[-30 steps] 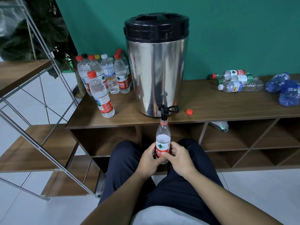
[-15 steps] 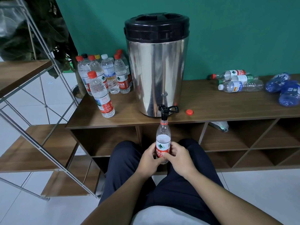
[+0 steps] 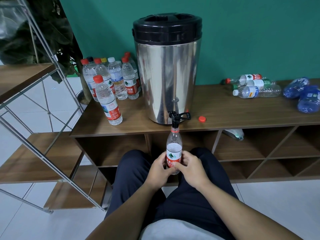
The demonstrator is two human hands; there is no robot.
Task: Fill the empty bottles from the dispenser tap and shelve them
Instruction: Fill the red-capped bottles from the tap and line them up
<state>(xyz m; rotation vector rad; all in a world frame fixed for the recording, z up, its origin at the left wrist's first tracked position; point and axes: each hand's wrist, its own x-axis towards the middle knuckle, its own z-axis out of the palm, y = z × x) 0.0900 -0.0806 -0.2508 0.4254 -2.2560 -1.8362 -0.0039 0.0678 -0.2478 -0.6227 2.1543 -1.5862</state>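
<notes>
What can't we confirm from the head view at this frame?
- Water flow: the tap covers the mouth of the held bottle, and any stream is too fine to see.
- Fill level: label, left hand and right hand hide the bottle's lower half.
- Dispenser contents: opaque steel wall.
- Bottle in the cubby: cut off by the counter's front edge.

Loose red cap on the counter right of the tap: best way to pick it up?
Pinch the red cap across its rim, coming straight down from above. It lies flat and low on the counter, so the sides offer little height. Come in from its right, away from the tap handle.
</notes>
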